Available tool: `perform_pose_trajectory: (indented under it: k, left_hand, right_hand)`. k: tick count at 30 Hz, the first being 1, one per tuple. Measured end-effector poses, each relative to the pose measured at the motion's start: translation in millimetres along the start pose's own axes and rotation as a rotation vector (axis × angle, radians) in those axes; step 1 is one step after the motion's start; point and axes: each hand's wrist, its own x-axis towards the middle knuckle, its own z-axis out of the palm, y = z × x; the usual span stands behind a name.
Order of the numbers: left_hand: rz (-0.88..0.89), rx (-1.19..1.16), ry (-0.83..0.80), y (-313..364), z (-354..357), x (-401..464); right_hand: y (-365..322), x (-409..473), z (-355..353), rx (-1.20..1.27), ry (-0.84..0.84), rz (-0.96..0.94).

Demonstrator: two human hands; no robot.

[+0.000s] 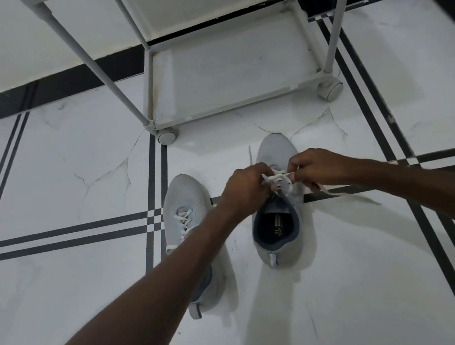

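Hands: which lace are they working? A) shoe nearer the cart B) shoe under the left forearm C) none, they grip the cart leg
A: left hand and right hand both pinch the lace over the shoe nearer the cart; the lace of the other shoe lies unheld.

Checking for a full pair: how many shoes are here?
2: left shoe under the left forearm; right shoe beside it, laces pinched by left hand and right hand.

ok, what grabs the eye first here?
The left hand and right hand meet at centre frame, pinching the white lace over a grey shoe. Its twin stands beside it, on the left hand's side. A wheeled white cart stands just beyond on the striped tile floor.
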Motion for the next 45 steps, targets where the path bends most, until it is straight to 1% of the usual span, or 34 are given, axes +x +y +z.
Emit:
perform_pose_trajectory:
  k: [2, 3, 5, 8, 10, 12, 13, 15, 16, 17, 19, 20, 21, 22, 26, 30, 32, 35, 37, 39, 40, 42, 45]
  left_hand:
    - [0.012, 0.019, 0.018, -2.8, -5.7, 4.1]
    - [-0.003, -0.012, 0.014, -5.7, -10.4, 4.3]
    - [-0.033, -0.069, -0.013, -9.1, -16.8, 2.2]
    - [-0.017, 0.024, -0.03, -16.9, -27.0, -2.5]
    - [-0.027, 0.076, -0.059, -31.0, -34.4, -6.5]
    - [-0.061, 0.122, -0.099, -45.3, -33.3, -13.2]
    - [-0.071, 0.146, -0.134, -48.3, -28.2, -17.0]
    - [-0.054, 0.179, -0.19, -43.9, -15.8, -21.6]
    - [-0.043, 0.157, -0.2, -38.6, -11.4, -22.2]
    - [-0.05, 0.096, -0.204, -33.2, -8.7, -21.2]
    - [-0.08, -0.052, -0.197, -26.3, -8.3, -17.6]
    - [-0.093, -0.086, -0.185, -24.7, -9.5, -17.3]
    - [-0.097, -0.095, -0.176, -24.3, -10.3, -18.1]
    - [-0.094, -0.081, -0.177, -24.5, -10.5, -18.5]
    - [-0.073, 0.078, -0.208, -31.3, -13.9, -18.6]
    - [-0.045, 0.086, -0.228, -30.4, -17.5, -18.6]
    - [-0.051, 0.066, -0.211, -24.6, -16.4, -16.5]
    - [-0.075, 0.053, -0.162, -18.7, -12.9, -14.0]
    - [-0.106, 0.088, -0.101, -18.7, -9.5, -17.5]
    - [-0.166, 0.045, -0.095, -27.0, -3.6, -22.8]
    - [-0.196, 0.007, -0.116, -32.0, -1.4, -26.7]
    - [-0.24, -0.07, -0.163, -41.5, 1.4, -33.1]
    - [-0.281, -0.185, -0.178, -49.0, 4.7, -40.9]
  right_hand:
    - [-3.9, -2.2, -3.0, 0.06, -0.023, -0.018]
    - [-4.5, -4.2, -5.5, 0.053, -0.049, -0.04]
    - [-2.0, -8.9, -8.7, 0.023, -0.114, -0.106]
    - [11.2, -9.9, -11.5, -0.113, -0.13, -0.148]
    - [28.4, -8.4, -16.7, -0.218, -0.139, -0.112]
    - [41.9, -9.5, -21.2, -0.31, -0.173, -0.011]
    - [46.3, -9.3, -20.4, -0.393, -0.18, 0.045]
    - [41.1, -8.2, -12.4, -0.594, -0.162, 0.119]
    - [32.9, -7.6, -6.2, -0.615, -0.146, 0.115]
    - [26.1, -5.9, 0.1, -0.559, -0.144, 0.093]
    - [14.3, -4.4, 10.1, -0.263, -0.142, 0.071]
    - [9.6, -5.0, 14.0, -0.098, -0.132, 0.076]
    - [5.2, -6.4, 16.5, 0.011, -0.118, 0.093]
    - [3.2, -7.3, 18.3, 0.051, -0.107, 0.107]
    - [4.3, -13.7, 14.3, -0.039, -0.115, 0.121]
    - [11.4, -10.1, 8.5, 0.153, -0.067, 0.192]
    - [11.4, -8.5, 10.6, 0.183, -0.064, 0.165]
    - [9.4, -10.8, 14.7, 0.001, -0.065, 0.079]
    - [18.0, -11.1, 14.6, -0.037, -0.077, 0.086]
    - [32.4, -10.5, 12.5, -0.03, -0.115, 0.12]
    - [41.0, -10.1, 11.7, -0.021, -0.128, 0.139]
    - [52.1, -9.5, 9.5, -0.002, -0.133, 0.172]
    - [53.3, -7.8, 6.7, -0.029, -0.112, 0.185]
